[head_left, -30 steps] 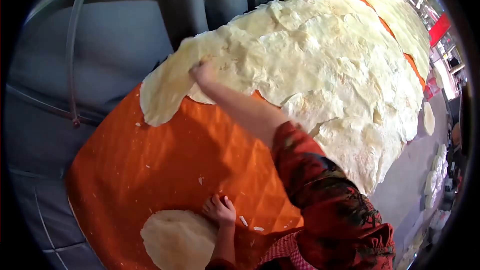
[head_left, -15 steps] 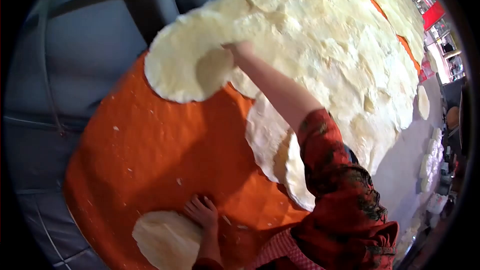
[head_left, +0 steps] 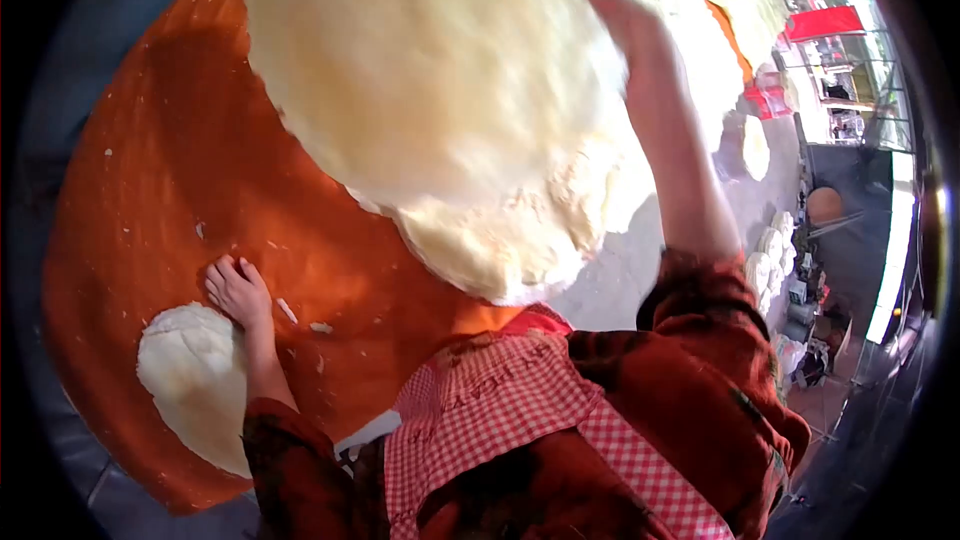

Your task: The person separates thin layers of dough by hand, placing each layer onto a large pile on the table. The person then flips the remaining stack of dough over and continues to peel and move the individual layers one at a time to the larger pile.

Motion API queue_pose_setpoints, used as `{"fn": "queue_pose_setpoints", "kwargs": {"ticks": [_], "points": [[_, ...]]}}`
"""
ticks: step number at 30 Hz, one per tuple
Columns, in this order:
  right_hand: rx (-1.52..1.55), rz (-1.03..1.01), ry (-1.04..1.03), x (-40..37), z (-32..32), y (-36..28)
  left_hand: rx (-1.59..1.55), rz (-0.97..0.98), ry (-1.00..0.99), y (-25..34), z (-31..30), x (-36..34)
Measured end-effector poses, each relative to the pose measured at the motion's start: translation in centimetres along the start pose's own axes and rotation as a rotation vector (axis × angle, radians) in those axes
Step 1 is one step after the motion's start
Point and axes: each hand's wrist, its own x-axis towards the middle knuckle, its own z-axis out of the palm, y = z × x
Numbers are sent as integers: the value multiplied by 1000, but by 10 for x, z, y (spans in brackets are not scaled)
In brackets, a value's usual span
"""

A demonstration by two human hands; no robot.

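A large, thin round dough sheet [head_left: 430, 60] fills the upper middle, raised close to the camera and slightly blurred. My right hand [head_left: 625, 25] is at its right edge, its fingers closed on the sheet and partly smeared by motion. Under the sheet's lower edge, other pale dough sheets [head_left: 500, 250] lie in overlapping layers. On the orange cloth [head_left: 330, 260] at left, my left hand [head_left: 238, 290] lies flat with fingers stretched out, holding nothing. A smaller round dough sheet [head_left: 195, 380] lies right beside that hand and wrist.
White dough scraps [head_left: 287, 310] dot the orange cloth. Beyond the layers at right is a grey floor [head_left: 640, 250] with a lone pale round [head_left: 755, 148]. Several white bundles [head_left: 765, 260] and a red box [head_left: 770, 100] stand farther right.
My right hand has gone from the far layers to the upper right, and a large dough sheet is now lifted near the camera. The view has turned; my left hand stays by the smaller sheet.
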Motion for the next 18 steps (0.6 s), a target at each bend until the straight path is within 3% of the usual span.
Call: {"fn": "queue_pose_setpoints", "kwargs": {"ticks": [1, 3, 4, 5, 9, 12, 13, 15, 16, 17, 18], "points": [[-57, -30, 156, -35, -42, 22, -2, 2, 6, 0, 0, 0], [-175, 237, 514, -95, -67, 45, -17, 12, 26, 0, -4, -4], [-133, 201, 379, -111, -117, 91, -2, 24, 56, -1, -3, -5], [-202, 277, 519, -125, -140, 126, 8, 18, 48, -3, -2, -6], [-433, 410, 457, -150, -167, 169, -15, -90, 13, 10, -12, -13], [-394, 423, 304, -150, -178, 174, -538, -73, 11, 57, -34, -58], [-371, 436, 234, -154, -172, 162, -851, -149, -3, 91, -49, -91], [-435, 494, 135, -155, -170, 149, -1509, -591, -528, 145, -67, -165], [-749, 358, 143, -149, -172, 145, -1544, -728, -696, 174, -78, -192], [-1060, 217, 159, -143, -174, 145, -1623, -898, -757, 201, -85, -213], [-1369, 70, 179, -139, -178, 147, -1758, -917, -750, 222, -94, -229]]}}
